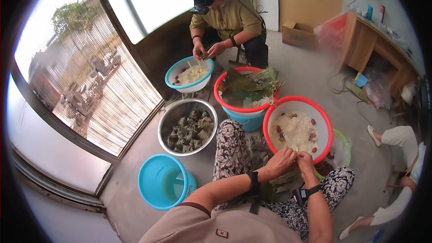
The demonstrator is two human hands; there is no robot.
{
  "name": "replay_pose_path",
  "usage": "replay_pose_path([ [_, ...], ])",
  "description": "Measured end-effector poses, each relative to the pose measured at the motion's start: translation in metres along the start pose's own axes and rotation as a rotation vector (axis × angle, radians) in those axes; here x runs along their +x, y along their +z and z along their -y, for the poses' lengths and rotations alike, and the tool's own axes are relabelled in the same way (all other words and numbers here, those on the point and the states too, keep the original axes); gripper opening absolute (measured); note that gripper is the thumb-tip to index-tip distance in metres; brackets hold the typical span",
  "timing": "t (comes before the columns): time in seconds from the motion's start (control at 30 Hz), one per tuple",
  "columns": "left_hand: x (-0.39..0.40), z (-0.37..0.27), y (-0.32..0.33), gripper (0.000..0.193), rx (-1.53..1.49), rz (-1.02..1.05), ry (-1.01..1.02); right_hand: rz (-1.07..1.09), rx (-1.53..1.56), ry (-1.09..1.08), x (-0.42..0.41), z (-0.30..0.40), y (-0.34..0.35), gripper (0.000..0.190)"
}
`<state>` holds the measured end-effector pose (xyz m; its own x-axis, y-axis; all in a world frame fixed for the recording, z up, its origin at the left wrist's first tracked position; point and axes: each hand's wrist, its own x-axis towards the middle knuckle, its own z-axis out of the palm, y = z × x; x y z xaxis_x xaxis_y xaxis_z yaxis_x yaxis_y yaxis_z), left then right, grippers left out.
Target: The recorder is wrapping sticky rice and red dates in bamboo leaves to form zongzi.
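My left hand [280, 162] and my right hand [305, 162] meet at the near rim of a red-rimmed white basin [325, 121]. Their fingertips pinch together; what lies between them is too small to tell. The basin holds white rice [298, 130] with red dates [313, 121]. A white spoon [290, 142] stands in the rice just beyond my fingers. Left of this basin, a second red-rimmed basin [217, 98] holds broad green leaves [241, 87] and pale strings [265, 101], and rests on a blue bucket. Tied leaf-wrapped dumplings [190, 131] fill a steel bowl [162, 141].
Across from me a co-worker [233, 17] bends over a blue-rimmed basin [168, 80] of rice. A blue bucket [148, 182] with water stands at left. A green-rimmed basin [346, 148] sits at right, near another seated person's legs [398, 138]. Leaves lie on the floor between my knees.
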<state>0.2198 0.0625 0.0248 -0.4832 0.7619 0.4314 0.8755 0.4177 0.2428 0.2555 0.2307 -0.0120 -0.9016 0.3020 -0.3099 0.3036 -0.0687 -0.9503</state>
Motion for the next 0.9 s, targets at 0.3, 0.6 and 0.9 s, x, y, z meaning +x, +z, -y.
replay_pose_path([
  [0.3,0.009,-0.009,0.004,0.023,-0.076,-0.009,-0.008,0.07,0.218,0.17,-0.006,0.004,-0.019,0.014],
  [0.6,0.015,-0.004,-0.009,0.03,-0.35,-0.115,-0.177,-0.022,0.375,-0.126,-0.002,0.003,0.014,0.013],
  [0.9,0.021,-0.026,-0.003,0.037,-0.382,-0.062,-0.303,-0.172,-0.247,-0.436,-0.001,0.022,0.0,0.013],
])
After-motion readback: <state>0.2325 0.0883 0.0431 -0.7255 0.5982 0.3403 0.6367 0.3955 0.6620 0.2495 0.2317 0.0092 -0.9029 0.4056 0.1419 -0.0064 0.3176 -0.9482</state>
